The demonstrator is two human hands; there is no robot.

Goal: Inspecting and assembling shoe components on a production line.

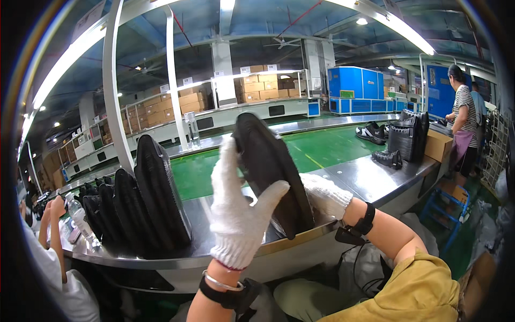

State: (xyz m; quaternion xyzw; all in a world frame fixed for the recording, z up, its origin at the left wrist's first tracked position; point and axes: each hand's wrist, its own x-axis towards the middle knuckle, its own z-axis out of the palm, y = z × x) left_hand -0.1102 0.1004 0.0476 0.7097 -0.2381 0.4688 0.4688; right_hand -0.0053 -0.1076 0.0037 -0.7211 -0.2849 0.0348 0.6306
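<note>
A black stack that looks like nested shoe soles (pixel 273 166) stands tilted in front of me, its rounded end up and its lower end near the bench edge. My right hand (pixel 324 196), in a white knit glove, holds it from behind on the right side; the fingers are hidden. Along its left edge is my left hand (pixel 238 206), also gloved, with fingers stretched upward and thumb spread across the near face. It seems to touch the stack. Several similar black stacks (pixel 158 193) stand upright on the metal bench to the left.
The shiny metal bench (pixel 359 182) runs across in front of me. At its right are black shoes (pixel 371 133), more black stacks (pixel 405 139) and a cardboard box (pixel 438 145). A person (pixel 462 107) stands there; another person's hands (pixel 53 208) are at far left near a clear bottle (pixel 78 214).
</note>
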